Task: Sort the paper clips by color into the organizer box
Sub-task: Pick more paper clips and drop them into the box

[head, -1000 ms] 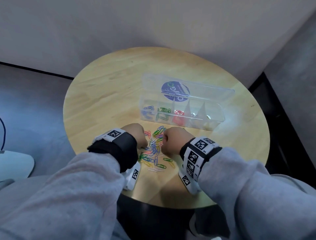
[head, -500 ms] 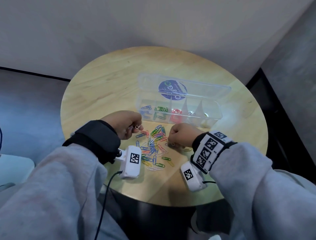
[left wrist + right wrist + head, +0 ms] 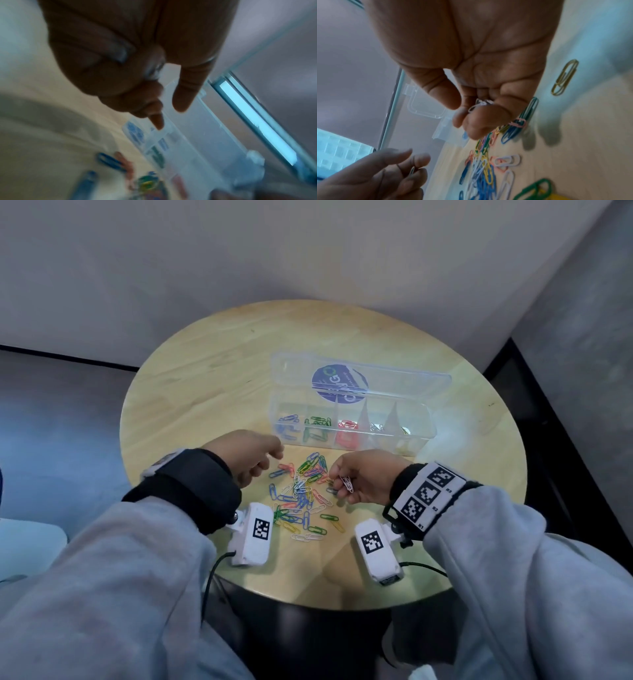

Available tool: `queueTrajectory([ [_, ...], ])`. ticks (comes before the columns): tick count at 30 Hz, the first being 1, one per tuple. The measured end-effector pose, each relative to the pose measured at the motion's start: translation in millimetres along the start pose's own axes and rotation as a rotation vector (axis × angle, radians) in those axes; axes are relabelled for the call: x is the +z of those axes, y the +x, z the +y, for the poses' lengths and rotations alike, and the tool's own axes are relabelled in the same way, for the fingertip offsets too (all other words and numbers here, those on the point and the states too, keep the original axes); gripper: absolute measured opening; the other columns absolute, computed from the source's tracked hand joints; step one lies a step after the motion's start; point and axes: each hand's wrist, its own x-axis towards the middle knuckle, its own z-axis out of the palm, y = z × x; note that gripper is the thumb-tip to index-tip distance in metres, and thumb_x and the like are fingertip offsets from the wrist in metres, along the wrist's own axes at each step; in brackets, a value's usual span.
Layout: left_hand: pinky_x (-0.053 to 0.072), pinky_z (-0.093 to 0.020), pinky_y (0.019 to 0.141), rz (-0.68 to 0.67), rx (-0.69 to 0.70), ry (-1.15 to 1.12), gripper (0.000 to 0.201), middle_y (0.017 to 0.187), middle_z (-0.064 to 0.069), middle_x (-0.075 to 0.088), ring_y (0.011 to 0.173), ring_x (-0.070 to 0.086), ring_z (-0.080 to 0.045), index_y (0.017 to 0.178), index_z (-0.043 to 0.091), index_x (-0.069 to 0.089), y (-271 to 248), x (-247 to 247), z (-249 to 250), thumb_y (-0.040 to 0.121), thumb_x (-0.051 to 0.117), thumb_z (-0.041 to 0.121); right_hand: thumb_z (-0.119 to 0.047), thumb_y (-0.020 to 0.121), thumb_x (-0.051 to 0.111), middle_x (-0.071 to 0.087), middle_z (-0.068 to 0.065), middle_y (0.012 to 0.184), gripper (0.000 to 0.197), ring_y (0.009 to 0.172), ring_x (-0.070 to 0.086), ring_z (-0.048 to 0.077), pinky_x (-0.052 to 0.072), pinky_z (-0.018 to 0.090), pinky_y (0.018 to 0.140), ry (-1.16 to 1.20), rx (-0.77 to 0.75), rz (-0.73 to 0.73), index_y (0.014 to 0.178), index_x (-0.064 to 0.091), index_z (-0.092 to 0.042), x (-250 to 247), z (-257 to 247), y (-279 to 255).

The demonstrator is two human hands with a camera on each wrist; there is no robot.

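A loose pile of colored paper clips lies on the round wooden table, in front of the clear organizer box. The box's lid stands open behind it. Its compartments hold blue clips, green clips, red clips and pale ones further right. My right hand hovers just right of the pile, fingers curled round white clips. My left hand is raised left of the pile near the box's blue end. It pinches a pale clip.
The wrist cameras hang below both wrists over the table's near edge, with cables trailing off. A yellow clip lies apart to the right of the pile. Walls close in behind and to the right of the table.
Both hands lifted off the pile. The left rose toward the box's left end with a pale clip. The right drew back to the right, holding white clips.
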Motion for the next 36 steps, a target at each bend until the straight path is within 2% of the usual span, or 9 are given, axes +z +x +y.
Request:
queueTrajectory([
  [4,0.034,-0.023,0.059,0.075,0.119,0.576,0.017,0.072,-0.005,0.053,0.065,0.047,-0.022,0.084,0.012,0.064,3.8,4.6,-8.4,0.082,0.064,0.029,-0.014,0.09,0.051,0.047,0.004,0.062,0.024,0.051,0.039,0.015,0.034,0.021,0.046,-0.48,-0.059,0.113,0.067,0.045,-0.012,3.6,-1.0,-0.1],
  [6,0.039,-0.023,0.07,0.095,0.154,0.646,0.016,0.084,-0.004,0.06,0.081,0.054,-0.02,0.088,0.014,0.067,5.0,7.7,-10.2,0.079,0.067,0.028,-0.024,0.085,0.06,0.051,0.0,0.066,0.023,0.058,0.045,0.015,0.04,0.023,0.054,-0.734,-0.103,0.171,0.067,0.048,-0.019,6.3,0.9,1.7],
  [11,0.038,-0.023,0.069,0.083,0.204,0.748,0.014,0.088,-0.001,0.063,0.085,0.057,-0.02,0.084,0.018,0.063,9.9,22.8,-9.5,0.075,0.072,0.025,-0.031,0.08,0.063,0.064,0.002,0.088,0.013,0.086,0.06,0.021,0.052,0.034,0.081,-1.008,-0.138,0.247,0.079,0.056,-0.021,19.0,5.7,6.2],
  [14,0.038,-0.024,0.066,0.063,0.215,0.804,0.017,0.086,-0.002,0.062,0.081,0.056,-0.021,0.078,0.018,0.058,14.2,30.5,-9.6,0.072,0.073,0.021,-0.029,0.082,0.061,0.067,0.004,0.097,0.01,0.088,0.062,0.023,0.052,0.031,0.076,-1.08,-0.143,0.262,0.085,0.058,-0.02,23.1,4.3,8.0],
  [17,0.038,-0.024,0.064,0.055,0.207,0.845,0.014,0.083,-0.003,0.062,0.077,0.056,-0.022,0.075,0.017,0.059,17.0,34.4,-9.2,0.072,0.072,0.019,-0.023,0.083,0.058,0.058,0.001,0.081,0.013,0.074,0.052,0.021,0.043,0.026,0.064,-1.159,-0.138,0.244,0.073,0.051,-0.019,26.5,3.3,11.2],
  [22,0.034,-0.022,0.056,0.014,0.182,0.857,0.013,0.073,-0.004,0.055,0.069,0.048,-0.022,0.07,0.016,0.057,19.4,33.3,-12.4,0.074,0.069,0.019,-0.013,0.078,0.053,0.048,-0.002,0.065,0.021,0.064,0.047,0.019,0.041,0.024,0.055,-1.14,-0.125,0.22,0.061,0.044,-0.02,25.7,4.2,15.8],
  [25,0.036,-0.023,0.062,-0.033,0.172,0.782,0.016,0.07,-0.004,0.055,0.068,0.047,-0.022,0.067,0.016,0.056,18.8,28.5,-11.8,0.075,0.068,0.021,-0.014,0.078,0.057,0.051,0.001,0.071,0.011,0.066,0.047,0.019,0.041,0.024,0.057,-1.13,-0.113,0.182,0.07,0.051,-0.018,22.6,5.8,13.5],
  [30,0.025,-0.02,0.049,-0.127,0.112,0.426,0.02,0.06,-0.005,0.047,0.052,0.035,-0.021,0.065,0.013,0.053,13.3,19.6,-1.9,0.073,0.068,0.023,-0.017,0.076,0.061,0.059,0.004,0.076,0.004,0.071,0.052,0.02,0.048,0.03,0.068,-0.949,-0.113,0.141,0.073,0.059,-0.016,11.8,7.7,7.8],
  [36,0.027,-0.012,0.035,-0.193,0.102,-0.042,0.022,0.064,-0.006,0.049,0.037,0.042,-0.006,0.064,0.009,0.044,7.4,21.2,4.9,0.084,0.043,-0.001,0.0,0.082,0.059,0.058,0.004,0.063,0.024,0.047,0.049,0.01,0.041,0.018,0.047,-0.408,-0.151,0.045,0.064,0.05,-0.013,-6.5,8.3,-3.4],
])
